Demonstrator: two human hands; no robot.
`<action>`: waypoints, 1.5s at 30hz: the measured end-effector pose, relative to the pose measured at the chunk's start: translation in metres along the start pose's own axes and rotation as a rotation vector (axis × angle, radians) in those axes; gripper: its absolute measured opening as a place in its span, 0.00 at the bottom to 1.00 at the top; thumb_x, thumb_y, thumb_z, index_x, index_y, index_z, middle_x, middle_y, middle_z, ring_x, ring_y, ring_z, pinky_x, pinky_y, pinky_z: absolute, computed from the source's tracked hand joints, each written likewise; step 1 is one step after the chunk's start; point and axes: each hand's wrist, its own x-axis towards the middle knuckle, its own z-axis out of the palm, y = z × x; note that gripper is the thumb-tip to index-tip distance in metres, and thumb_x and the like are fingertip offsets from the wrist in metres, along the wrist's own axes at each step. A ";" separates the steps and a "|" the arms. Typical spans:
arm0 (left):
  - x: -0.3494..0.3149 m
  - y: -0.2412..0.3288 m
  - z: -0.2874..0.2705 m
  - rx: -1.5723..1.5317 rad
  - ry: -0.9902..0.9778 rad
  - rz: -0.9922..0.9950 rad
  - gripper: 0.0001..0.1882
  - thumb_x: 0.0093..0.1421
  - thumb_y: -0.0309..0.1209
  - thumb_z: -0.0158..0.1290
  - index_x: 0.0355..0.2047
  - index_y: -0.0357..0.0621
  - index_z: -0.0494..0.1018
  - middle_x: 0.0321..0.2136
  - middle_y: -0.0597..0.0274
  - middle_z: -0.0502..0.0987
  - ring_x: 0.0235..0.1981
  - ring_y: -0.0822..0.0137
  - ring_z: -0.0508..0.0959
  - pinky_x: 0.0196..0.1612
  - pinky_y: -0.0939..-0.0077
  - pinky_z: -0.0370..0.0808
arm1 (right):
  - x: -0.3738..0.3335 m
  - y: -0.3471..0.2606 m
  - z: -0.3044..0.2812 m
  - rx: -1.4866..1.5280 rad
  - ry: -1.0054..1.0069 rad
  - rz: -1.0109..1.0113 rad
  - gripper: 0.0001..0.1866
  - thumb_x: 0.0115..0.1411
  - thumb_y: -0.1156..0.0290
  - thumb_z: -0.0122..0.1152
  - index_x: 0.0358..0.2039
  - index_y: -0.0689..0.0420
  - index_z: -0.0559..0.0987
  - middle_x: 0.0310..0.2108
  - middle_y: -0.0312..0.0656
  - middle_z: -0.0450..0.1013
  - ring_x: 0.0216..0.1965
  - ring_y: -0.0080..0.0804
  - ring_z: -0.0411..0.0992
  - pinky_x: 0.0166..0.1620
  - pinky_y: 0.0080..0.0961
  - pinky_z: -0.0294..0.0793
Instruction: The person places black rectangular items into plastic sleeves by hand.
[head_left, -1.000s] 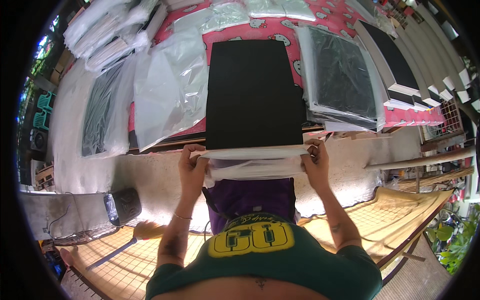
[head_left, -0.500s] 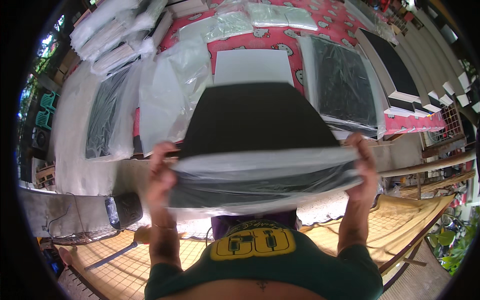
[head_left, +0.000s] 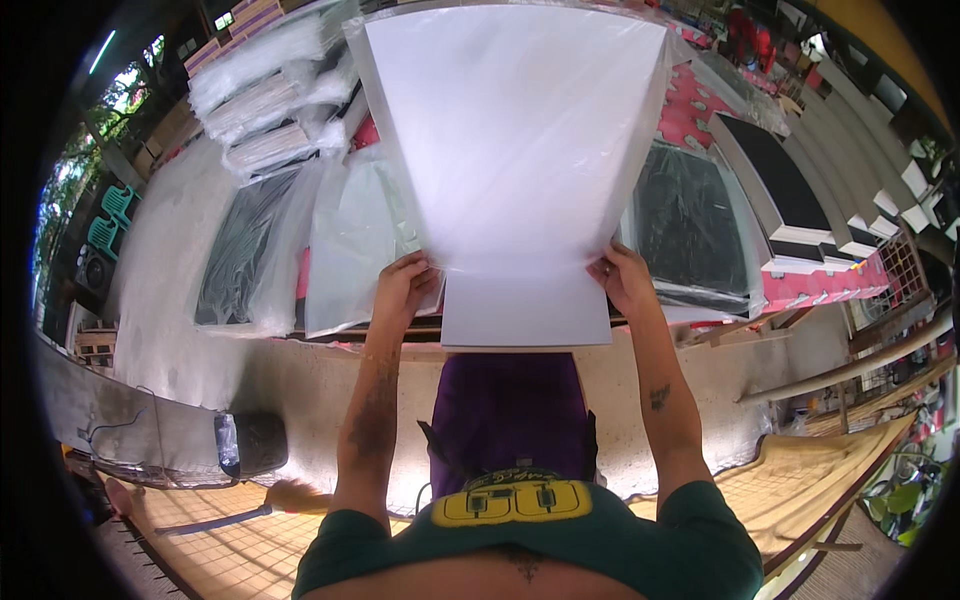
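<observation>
A white-faced board [head_left: 515,120] inside a clear plastic bag [head_left: 652,105] stands raised in front of me, wider at its far end. My left hand [head_left: 408,285] pinches the near left corner of the bag, and my right hand [head_left: 625,278] pinches the near right corner. Below the near edge, a second white board [head_left: 525,312] lies at the table's front edge. Whether the bag's mouth lies between my hands I cannot make out.
Left of my hands lie clear plastic bags [head_left: 360,235] and a bagged black board [head_left: 250,235]. Wrapped stacks [head_left: 265,95] rise behind them. Another bagged black board [head_left: 690,220] is at right, beside stacked black-and-white boards [head_left: 775,180]. A broom [head_left: 290,497] lies below left.
The board has swung up and away from me; its white face shows where the black face was. My hands have moved closer together, at the bag's near corners.
</observation>
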 end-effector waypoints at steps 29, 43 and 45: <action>-0.015 0.049 -0.052 1.444 -0.090 0.565 0.10 0.51 0.31 0.60 0.33 0.42 0.76 0.28 0.51 0.75 0.29 0.52 0.75 0.35 0.64 0.72 | -0.008 -0.063 -0.129 -0.068 0.946 -0.946 0.27 0.60 0.67 0.58 0.53 0.66 0.60 0.51 0.51 0.65 0.47 0.44 0.71 0.47 0.38 0.79; 0.035 0.070 -0.063 1.263 -0.410 0.048 0.10 0.61 0.29 0.49 0.33 0.31 0.71 0.22 0.59 0.73 0.25 0.69 0.71 0.31 0.73 0.69 | -0.028 0.106 0.208 -1.216 -0.813 -1.019 0.18 0.53 0.64 0.63 0.44 0.57 0.77 0.49 0.50 0.69 0.50 0.45 0.69 0.52 0.47 0.67; 0.047 0.065 -0.078 1.268 0.080 0.312 0.13 0.61 0.33 0.48 0.34 0.31 0.72 0.24 0.50 0.75 0.26 0.62 0.75 0.32 0.69 0.71 | -0.002 0.141 0.206 -1.424 -0.788 -1.151 0.20 0.54 0.60 0.61 0.44 0.57 0.77 0.49 0.50 0.70 0.50 0.45 0.69 0.51 0.48 0.67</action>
